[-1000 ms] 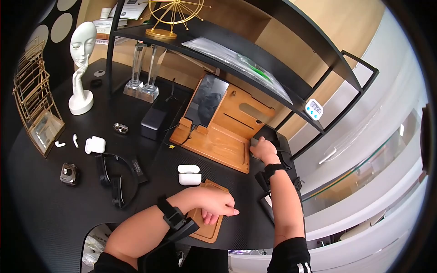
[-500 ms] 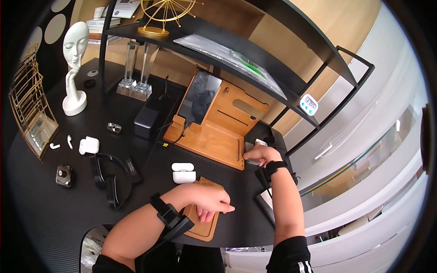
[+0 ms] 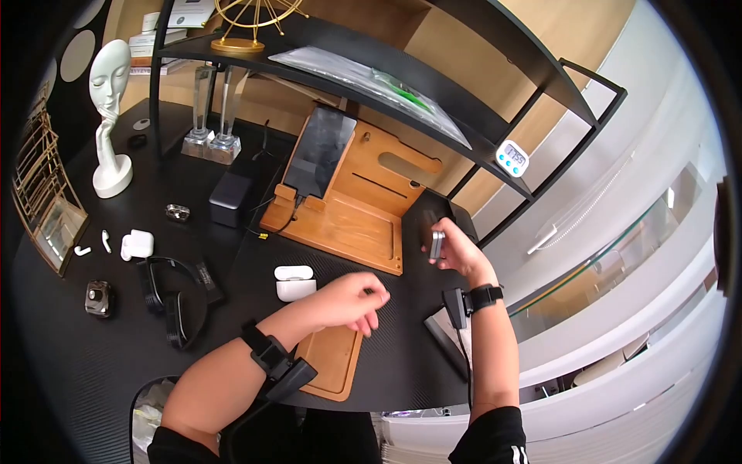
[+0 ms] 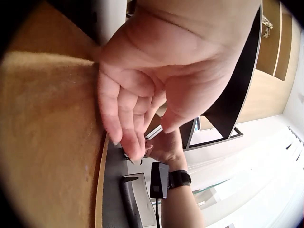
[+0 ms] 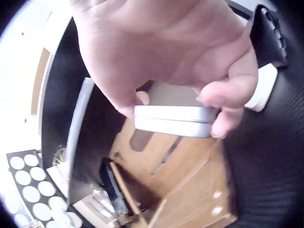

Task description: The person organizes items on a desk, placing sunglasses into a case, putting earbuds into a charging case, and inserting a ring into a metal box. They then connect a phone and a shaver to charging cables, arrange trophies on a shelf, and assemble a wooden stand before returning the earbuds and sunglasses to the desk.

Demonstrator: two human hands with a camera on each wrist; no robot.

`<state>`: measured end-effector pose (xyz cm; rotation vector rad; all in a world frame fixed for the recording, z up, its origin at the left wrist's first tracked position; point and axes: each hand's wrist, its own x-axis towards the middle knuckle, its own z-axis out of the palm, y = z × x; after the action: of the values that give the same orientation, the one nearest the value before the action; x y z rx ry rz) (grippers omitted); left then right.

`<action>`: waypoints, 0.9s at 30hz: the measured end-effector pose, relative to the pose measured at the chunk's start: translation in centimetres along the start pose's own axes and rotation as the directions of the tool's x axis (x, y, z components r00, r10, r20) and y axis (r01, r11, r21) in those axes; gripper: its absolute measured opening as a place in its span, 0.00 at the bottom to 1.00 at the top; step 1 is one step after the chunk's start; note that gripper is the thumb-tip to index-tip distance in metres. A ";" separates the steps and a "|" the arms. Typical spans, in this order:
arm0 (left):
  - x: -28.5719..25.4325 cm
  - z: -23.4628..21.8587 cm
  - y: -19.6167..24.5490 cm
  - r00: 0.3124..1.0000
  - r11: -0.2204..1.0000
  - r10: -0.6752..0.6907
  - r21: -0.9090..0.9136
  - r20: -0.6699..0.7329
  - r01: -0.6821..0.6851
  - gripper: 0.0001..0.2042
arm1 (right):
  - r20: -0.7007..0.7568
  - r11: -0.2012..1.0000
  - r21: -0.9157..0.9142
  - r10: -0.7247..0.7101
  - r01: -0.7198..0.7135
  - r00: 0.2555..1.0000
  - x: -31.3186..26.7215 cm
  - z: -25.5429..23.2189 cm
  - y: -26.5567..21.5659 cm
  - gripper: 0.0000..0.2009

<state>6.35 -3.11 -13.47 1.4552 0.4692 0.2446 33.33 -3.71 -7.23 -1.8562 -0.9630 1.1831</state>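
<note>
In the head view my right hand [image 3: 461, 251] holds a small flat silver tin [image 3: 437, 244] above the desk, right of the wooden stand [image 3: 340, 236]. Thumb and fingers pinch the tin at its two ends in the right wrist view, where a seam runs along its side [image 5: 173, 121]. My left hand [image 3: 345, 301] hovers over the far end of a small wooden tray [image 3: 328, 365], fingers loosely curled around nothing. Just beyond it stands a white earbud case [image 3: 296, 291] with its lid up. A dark phone [image 3: 323, 151] leans on the stand.
Black headphones [image 3: 176, 321], a second white earbud case [image 3: 137, 244], loose earbuds and a glass bottle [image 3: 98, 298] lie at left. A black shelf [image 3: 553, 99] overhangs the stand, with a white timer [image 3: 512, 158] on its edge. A white sculpture [image 3: 112, 174] stands far left.
My right hand has taken hold of the silver tin beside the stand and lifted it, turning its edge into view. The left hand has risen toward the tray's far end. The head view has shifted.
</note>
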 end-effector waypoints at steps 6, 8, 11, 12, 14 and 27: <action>0.2 0.5 0.7 0.964 0.961 0.073 -0.242 -0.257 -0.137 0.24 | 0.128 0.868 0.354 -0.413 0.348 0.901 -7.7 7.8 0.9 0.26; 0.2 0.9 0.6 0.945 0.936 0.112 -0.287 -0.307 -0.204 0.29 | 0.100 0.854 0.351 -0.441 0.383 0.892 -9.2 10.4 1.9 0.29; 0.3 0.8 0.3 0.942 0.890 0.161 -0.370 -0.295 -0.268 0.27 | 0.143 0.851 0.358 -0.456 0.383 0.878 -9.1 12.2 3.2 0.33; 0.4 0.6 0.0 0.942 0.894 0.160 -0.361 -0.296 -0.266 0.27 | 0.153 0.855 0.368 -0.444 0.366 0.883 -8.7 12.3 3.5 0.34; 0.9 0.1 -0.6 0.941 0.906 0.078 -0.370 -0.329 -0.205 0.26 | 0.169 0.853 0.382 -0.443 0.356 0.880 -7.9 12.5 3.8 0.34; 0.8 0.4 -0.2 0.954 0.944 0.033 -0.303 -0.298 -0.127 0.21 | 0.241 0.824 0.483 -0.451 0.297 0.859 -6.7 11.2 5.4 0.34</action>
<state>7.19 -3.12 -13.77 1.1236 0.5776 0.5798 22.00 -9.99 -12.82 -1.0581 -1.0927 1.3587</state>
